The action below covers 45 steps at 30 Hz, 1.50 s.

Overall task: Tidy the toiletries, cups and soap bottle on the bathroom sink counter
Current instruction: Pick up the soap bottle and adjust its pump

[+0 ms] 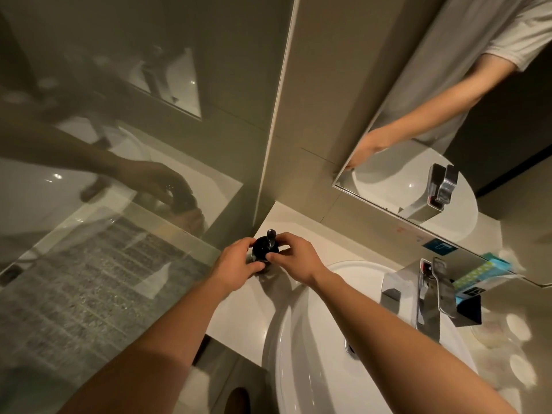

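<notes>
A dark soap bottle (pixel 263 248) with a chrome pump head stands upright in the far left corner of the white counter (pixel 239 309). My left hand (pixel 236 265) wraps its left side and my right hand (pixel 294 259) holds its right side, fingers touching the bottle's shoulder. At the right, behind the tap, a black holder (pixel 469 307) carries blue and green toiletry packets (pixel 478 274). Several clear cups (pixel 518 327) stand on the counter's right end, blurred.
A white oval basin (pixel 313 339) fills the counter's middle, with a chrome tap (pixel 430 297) at its back. A mirror (pixel 448 130) hangs above. A glass shower partition (pixel 119 234) borders the counter on the left.
</notes>
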Motion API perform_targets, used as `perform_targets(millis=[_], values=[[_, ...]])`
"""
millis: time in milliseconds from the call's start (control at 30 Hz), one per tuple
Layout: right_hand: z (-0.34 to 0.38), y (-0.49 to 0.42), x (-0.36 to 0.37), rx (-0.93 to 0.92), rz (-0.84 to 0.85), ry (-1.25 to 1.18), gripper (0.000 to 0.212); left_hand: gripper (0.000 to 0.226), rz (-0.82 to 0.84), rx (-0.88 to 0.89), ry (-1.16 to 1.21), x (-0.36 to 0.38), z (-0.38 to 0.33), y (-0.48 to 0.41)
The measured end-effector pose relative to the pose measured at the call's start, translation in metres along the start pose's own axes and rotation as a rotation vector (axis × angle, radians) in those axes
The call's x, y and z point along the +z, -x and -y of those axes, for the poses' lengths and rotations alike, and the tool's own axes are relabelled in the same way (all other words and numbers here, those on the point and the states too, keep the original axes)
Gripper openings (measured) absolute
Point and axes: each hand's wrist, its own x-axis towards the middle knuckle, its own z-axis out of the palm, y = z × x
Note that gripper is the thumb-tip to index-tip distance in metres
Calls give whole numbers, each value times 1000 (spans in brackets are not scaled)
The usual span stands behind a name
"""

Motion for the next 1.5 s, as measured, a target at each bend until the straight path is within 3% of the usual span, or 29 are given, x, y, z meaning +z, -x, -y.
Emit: perform_targets(millis=[300,767,1100,1500], values=[[-7,1,-15,10,-1,-59,45,46,-4,-19,102,8,-13,3],[-32,12,-104,26,-111,-32,41,50,86,131,70,43,-94,-37],[-67,16,-147,149,-216,115,40,56,173,226,-43,93,-143,-65],[-86,5,-154,314,-302,91,37,55,229,261,-84,121,-161,-88]])
